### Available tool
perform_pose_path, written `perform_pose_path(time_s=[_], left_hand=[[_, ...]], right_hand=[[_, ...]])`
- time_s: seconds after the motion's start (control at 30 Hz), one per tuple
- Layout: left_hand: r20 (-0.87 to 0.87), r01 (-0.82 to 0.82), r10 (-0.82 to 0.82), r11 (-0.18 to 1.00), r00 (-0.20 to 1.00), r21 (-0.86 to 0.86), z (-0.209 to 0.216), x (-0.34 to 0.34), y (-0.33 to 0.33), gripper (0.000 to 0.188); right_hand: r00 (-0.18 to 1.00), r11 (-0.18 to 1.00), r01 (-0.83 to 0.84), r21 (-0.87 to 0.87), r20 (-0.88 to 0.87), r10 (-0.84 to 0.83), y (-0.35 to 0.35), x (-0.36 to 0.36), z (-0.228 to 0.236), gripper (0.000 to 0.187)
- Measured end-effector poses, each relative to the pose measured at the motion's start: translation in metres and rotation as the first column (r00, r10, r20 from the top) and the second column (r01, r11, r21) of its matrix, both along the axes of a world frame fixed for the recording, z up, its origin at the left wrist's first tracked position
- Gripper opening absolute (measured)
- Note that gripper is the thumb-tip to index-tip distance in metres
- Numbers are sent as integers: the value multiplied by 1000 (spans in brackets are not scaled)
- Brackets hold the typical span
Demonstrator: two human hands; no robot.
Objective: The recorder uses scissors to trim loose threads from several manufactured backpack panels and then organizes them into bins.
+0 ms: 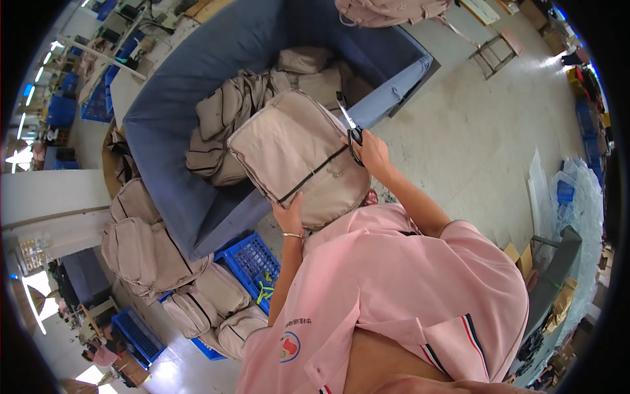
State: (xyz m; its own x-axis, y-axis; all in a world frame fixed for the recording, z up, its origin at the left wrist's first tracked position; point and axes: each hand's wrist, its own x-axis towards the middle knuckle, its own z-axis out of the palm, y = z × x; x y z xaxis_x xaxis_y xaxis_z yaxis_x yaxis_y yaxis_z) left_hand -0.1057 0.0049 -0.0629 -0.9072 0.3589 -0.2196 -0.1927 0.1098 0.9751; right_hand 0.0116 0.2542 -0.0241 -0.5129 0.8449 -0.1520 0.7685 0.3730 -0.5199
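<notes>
A beige fabric backpack (285,141) with a black zip strip across it lies tilted before me, over the near edge of a blue cloth-lined bin (157,148). My left hand (289,213) grips its lower left edge, thumb on the front and the other fingers hidden behind. In my right hand (373,155) are black-handled scissors (355,136), held at the backpack's right edge with the blades pointing up and away. Several more beige backpacks (220,111) are heaped inside the bin, partly covered by the one I hold.
Beige bags (131,249) pile up on the left beside the bin, with a blue plastic crate (254,259) near them. A pinkish bag (394,10) shows at the top edge. To the right stand a small stool (495,56) and clear plastic wrapping (577,203).
</notes>
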Motion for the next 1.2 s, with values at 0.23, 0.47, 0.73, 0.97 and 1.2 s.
perform_pose_path(time_s=[0.23, 0.47, 0.73, 0.97, 1.2], left_hand=[[-207, 146, -175, 978, 963, -149, 38, -36, -24, 60], [-376, 233, -413, 867, 829, -440, 60, -111, -82, 51], [-549, 78, -376, 868, 746, -490, 89, -189, -81, 23], [-346, 401, -585, 784, 734, -475, 88, -213, -35, 26], [-408, 524, -728, 682, 550, -510, 75, -215, 10, 22]], right_hand=[[892, 993, 46, 106, -451, 6, 50, -48, -11, 56], [903, 992, -116, -58, -423, 81, 39, -87, -9, 47], [777, 730, -228, -644, -572, -263, -74, -2, -14, 30], [871, 998, -31, -59, -491, -2, -51, 13, -1, 34], [872, 927, -309, 211, -327, 365, 10, -100, 40, 20]])
